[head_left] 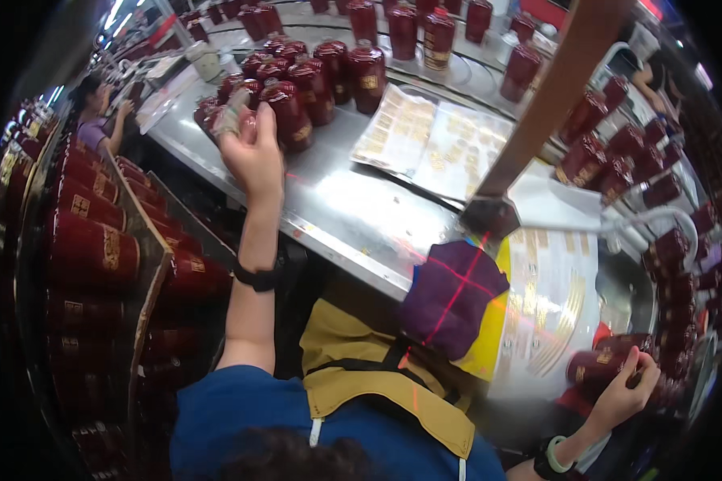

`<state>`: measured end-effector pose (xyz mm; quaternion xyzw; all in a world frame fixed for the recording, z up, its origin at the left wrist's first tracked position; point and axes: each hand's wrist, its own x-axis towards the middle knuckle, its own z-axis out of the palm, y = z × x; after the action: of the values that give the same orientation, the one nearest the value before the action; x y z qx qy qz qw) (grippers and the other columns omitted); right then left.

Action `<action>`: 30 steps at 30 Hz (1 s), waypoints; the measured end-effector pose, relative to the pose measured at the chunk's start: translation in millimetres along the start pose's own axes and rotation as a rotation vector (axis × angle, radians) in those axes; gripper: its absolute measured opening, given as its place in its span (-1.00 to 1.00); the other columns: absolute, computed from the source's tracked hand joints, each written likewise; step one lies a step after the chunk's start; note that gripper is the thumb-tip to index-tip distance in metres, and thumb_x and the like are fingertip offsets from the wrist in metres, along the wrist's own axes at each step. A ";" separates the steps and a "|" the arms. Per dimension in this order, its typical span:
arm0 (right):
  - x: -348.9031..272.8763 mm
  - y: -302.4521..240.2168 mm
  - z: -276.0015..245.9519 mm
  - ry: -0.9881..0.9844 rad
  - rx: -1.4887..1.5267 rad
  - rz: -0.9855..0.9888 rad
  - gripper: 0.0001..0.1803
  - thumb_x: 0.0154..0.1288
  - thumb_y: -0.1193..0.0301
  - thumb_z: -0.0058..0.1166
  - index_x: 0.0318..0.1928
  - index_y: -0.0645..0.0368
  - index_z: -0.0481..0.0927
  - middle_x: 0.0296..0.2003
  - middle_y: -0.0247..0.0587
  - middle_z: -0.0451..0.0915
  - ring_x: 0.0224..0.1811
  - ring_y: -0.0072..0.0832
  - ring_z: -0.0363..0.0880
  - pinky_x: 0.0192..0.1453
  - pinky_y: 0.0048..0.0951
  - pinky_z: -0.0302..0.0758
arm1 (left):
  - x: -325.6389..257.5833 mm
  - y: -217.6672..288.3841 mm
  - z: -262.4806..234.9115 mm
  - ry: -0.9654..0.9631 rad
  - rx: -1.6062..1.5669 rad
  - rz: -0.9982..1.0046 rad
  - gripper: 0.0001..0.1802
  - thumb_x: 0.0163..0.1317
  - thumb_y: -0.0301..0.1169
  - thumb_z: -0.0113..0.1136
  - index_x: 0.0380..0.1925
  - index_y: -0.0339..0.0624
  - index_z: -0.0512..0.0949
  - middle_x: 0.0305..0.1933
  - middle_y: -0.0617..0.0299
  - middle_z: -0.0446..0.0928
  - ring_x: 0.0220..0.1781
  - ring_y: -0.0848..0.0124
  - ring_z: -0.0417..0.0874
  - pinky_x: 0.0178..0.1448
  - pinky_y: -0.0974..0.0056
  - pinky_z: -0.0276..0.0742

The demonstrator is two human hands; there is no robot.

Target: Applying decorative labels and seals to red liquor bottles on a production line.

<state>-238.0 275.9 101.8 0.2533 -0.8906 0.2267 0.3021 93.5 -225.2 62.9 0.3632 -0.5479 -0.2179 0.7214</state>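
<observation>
My left hand [250, 148] reaches out to the far left, fingers curled around a small pale grey-green thing [233, 112] that I cannot make out. It is beside a group of glossy dark red bottles with gold marks, the closest a dark red bottle [287, 116] standing upright on the metal bench. At the lower right, my right hand [624, 394] has its fingers bent together near the end of a lying dark red bottle [590, 367]. Whether the fingertips grip that bottle or something small is hidden. Red cloth [573, 398] shows under it.
On the metal bench [341, 192] lie white sheets with gold stickers [397, 124] and a larger sticker sheet [537, 321]. A purple cloth [449, 301] bears red laser lines. A brown post [537, 104] rises between the hands. Crated bottles [96, 248] stand left; another person [100, 120] sits beyond.
</observation>
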 end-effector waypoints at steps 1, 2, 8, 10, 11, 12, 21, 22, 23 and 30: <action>2.5 -9.5 10.4 -0.007 0.049 -0.050 -0.84 0.44 0.46 0.27 -0.20 0.32 0.62 -0.32 -0.15 0.54 -0.26 -0.28 0.55 -0.13 -0.29 0.50 | 40.4 -4.5 -1.6 0.086 0.063 -0.027 -0.57 0.35 -0.41 0.37 0.16 -0.37 0.58 0.17 0.10 0.54 0.22 0.29 0.57 0.29 0.23 0.58; 5.2 -20.5 20.7 -0.019 0.098 -0.092 -0.86 0.44 0.48 0.26 -0.21 0.33 0.61 -0.31 -0.13 0.55 -0.25 -0.26 0.56 -0.12 -0.28 0.50 | 80.2 -9.9 3.4 0.088 0.071 0.058 -0.58 0.33 -0.38 0.38 0.14 -0.32 0.61 0.16 0.09 0.54 0.18 0.28 0.59 0.28 0.21 0.56; 5.0 -80.9 68.8 -0.143 0.315 -0.123 -0.90 0.31 0.57 0.27 -0.28 0.31 0.59 -0.39 -0.16 0.43 -0.42 -0.29 0.41 -0.32 -0.28 0.34 | 284.9 -65.8 73.3 -0.405 0.379 0.111 -0.53 0.21 -0.22 0.47 0.03 -0.29 0.71 -0.02 0.11 0.76 -0.01 0.37 0.73 0.10 0.31 0.58; 3.2 -88.4 76.9 -0.194 0.245 -0.167 -0.89 0.37 0.55 0.23 -0.26 0.32 0.56 -0.36 -0.14 0.44 -0.35 -0.25 0.44 -0.21 -0.26 0.40 | 311.7 -98.6 79.6 -0.575 0.855 0.209 -0.49 0.17 -0.17 0.47 0.01 -0.31 0.71 -0.09 -0.04 0.77 -0.10 0.19 0.80 0.09 0.18 0.68; 2.0 -90.1 80.9 -0.188 0.223 -0.182 -0.88 0.36 0.56 0.23 -0.27 0.32 0.54 -0.36 -0.11 0.45 -0.31 -0.18 0.47 -0.16 -0.22 0.42 | 324.8 -111.9 75.7 -0.681 1.148 0.211 -0.48 0.16 -0.15 0.48 0.02 -0.29 0.71 -0.06 -0.03 0.77 -0.06 0.15 0.80 0.12 0.15 0.68; 0.8 -90.8 84.1 -0.195 0.204 -0.186 -0.88 0.37 0.54 0.21 -0.27 0.32 0.53 -0.36 -0.10 0.46 -0.28 -0.16 0.50 -0.13 -0.25 0.43 | 336.5 -123.0 67.9 -0.802 1.427 0.205 -0.47 0.15 -0.13 0.49 0.03 -0.27 0.71 -0.03 -0.03 0.76 -0.03 0.11 0.80 0.15 0.12 0.69; -5.4 -97.0 127.9 -0.307 0.216 -0.208 -0.84 0.38 0.51 0.21 -0.33 0.29 0.52 -0.46 -0.27 0.23 -0.47 -0.42 0.13 -0.35 -0.29 0.11 | 326.1 -154.7 -34.5 -1.219 2.077 -0.649 -0.40 0.10 -0.06 0.61 0.14 0.03 0.71 0.16 0.21 0.73 0.12 0.24 0.76 0.19 0.10 0.66; -4.9 -97.9 131.4 -0.309 0.232 -0.220 -0.84 0.38 0.51 0.21 -0.33 0.29 0.52 -0.46 -0.27 0.23 -0.47 -0.42 0.13 -0.35 -0.29 0.11 | 315.9 -150.9 -40.5 -1.069 2.062 -0.430 -0.50 0.14 -0.17 0.54 0.08 -0.05 0.73 0.12 0.11 0.74 0.12 0.17 0.77 0.17 0.08 0.68; -4.3 -98.5 133.8 -0.312 0.260 -0.203 -0.84 0.38 0.50 0.21 -0.34 0.28 0.52 -0.46 -0.27 0.23 -0.47 -0.42 0.13 -0.35 -0.30 0.11 | 305.1 -146.7 -45.8 -0.854 1.981 -0.279 -0.60 0.18 -0.29 0.47 0.03 -0.13 0.75 0.08 0.01 0.74 0.12 0.10 0.77 0.16 0.06 0.70; -18.7 -97.6 101.6 -0.261 0.285 -0.130 -0.85 0.36 0.52 0.19 -0.35 0.30 0.52 -0.47 -0.28 0.26 -0.48 -0.41 0.17 -0.37 -0.28 0.13 | 270.0 -139.2 -49.9 -0.392 1.727 -0.210 -0.66 0.39 -0.33 0.12 0.05 -0.07 0.77 0.11 0.06 0.75 0.22 0.09 0.74 0.08 -0.05 0.72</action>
<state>-210.7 150.1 41.5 0.3779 -0.8628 0.2958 0.1592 234.7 -492.5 120.6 0.7846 -0.5985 0.1478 0.0658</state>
